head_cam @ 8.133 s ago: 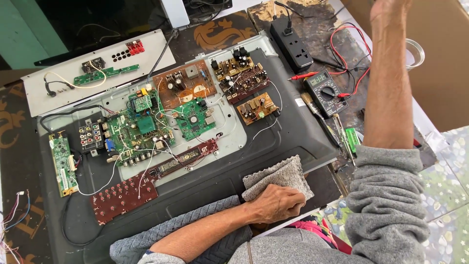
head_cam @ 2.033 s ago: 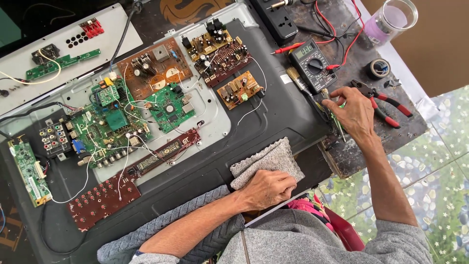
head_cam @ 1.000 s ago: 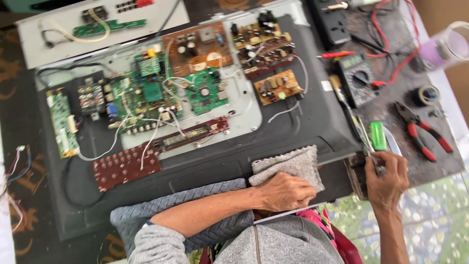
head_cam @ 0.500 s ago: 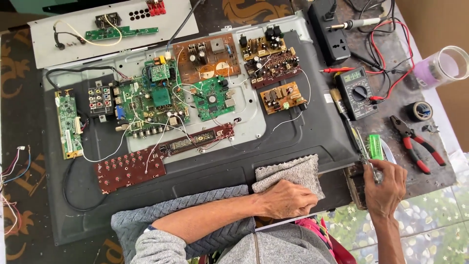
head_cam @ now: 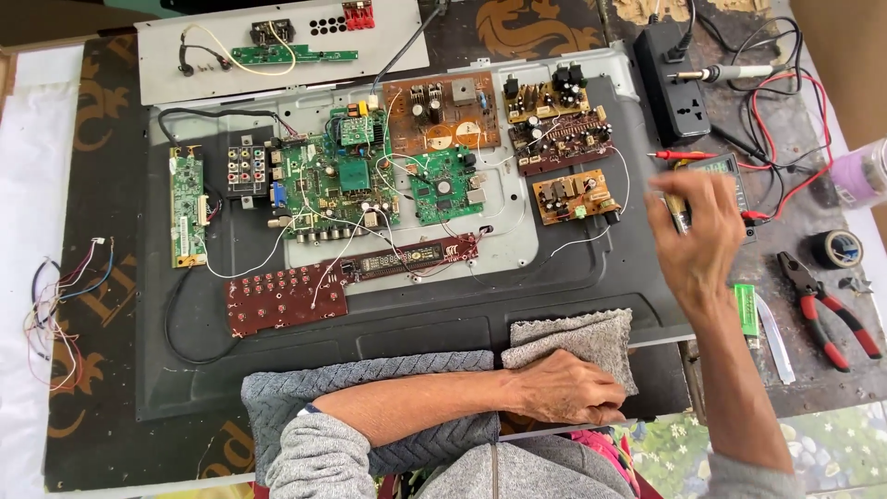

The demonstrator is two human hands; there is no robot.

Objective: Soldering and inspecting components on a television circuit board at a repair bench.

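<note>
Grey cloth (head_cam: 577, 340), red-handled pliers (head_cam: 829, 312)

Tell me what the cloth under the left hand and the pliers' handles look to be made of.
Cloth: grey knitted or terry fabric, matte, with a ribbed, fuzzy weave; the left hand rests on it. Pliers: handles look like red and black rubber or plastic sleeves, slightly glossy, over dark metal jaws.

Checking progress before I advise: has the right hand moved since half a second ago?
Yes. The right hand has gone up from beside the green lighter toward the multimeter, now holding a thin tool.
</note>
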